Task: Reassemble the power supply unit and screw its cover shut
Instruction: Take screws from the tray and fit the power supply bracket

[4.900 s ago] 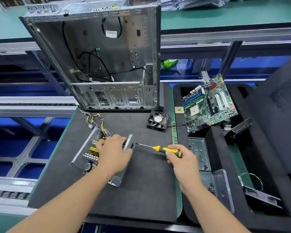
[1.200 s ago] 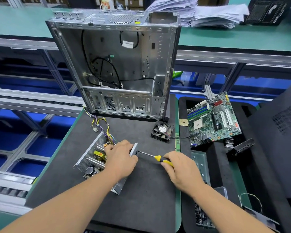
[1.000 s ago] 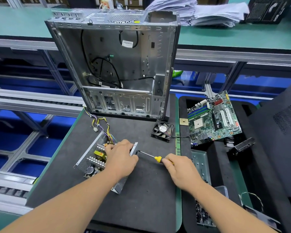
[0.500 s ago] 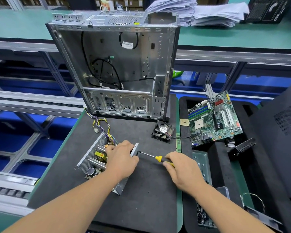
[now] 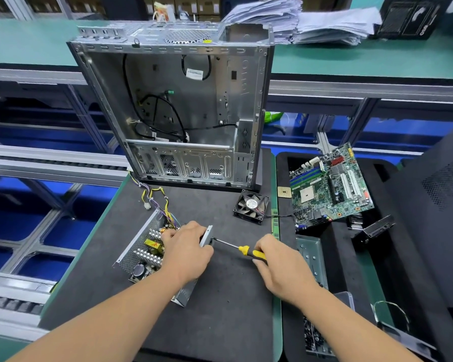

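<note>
The left hand (image 5: 187, 253) reaches in from the lower left, forearm angled up and right, its fingers curled over the right side wall of the open power supply unit (image 5: 152, 253), which lies on the dark mat (image 5: 230, 309) in front of the bare computer case (image 5: 183, 105). The right hand (image 5: 281, 265) comes in from the lower right, fingers wrapped round the yellow-and-black screwdriver (image 5: 242, 249), whose shaft points left with its tip at that side wall

A black mat (image 5: 228, 309) carries the power supply unit (image 5: 147, 254), fan (image 5: 251, 205) and computer case (image 5: 178, 105).
</note>
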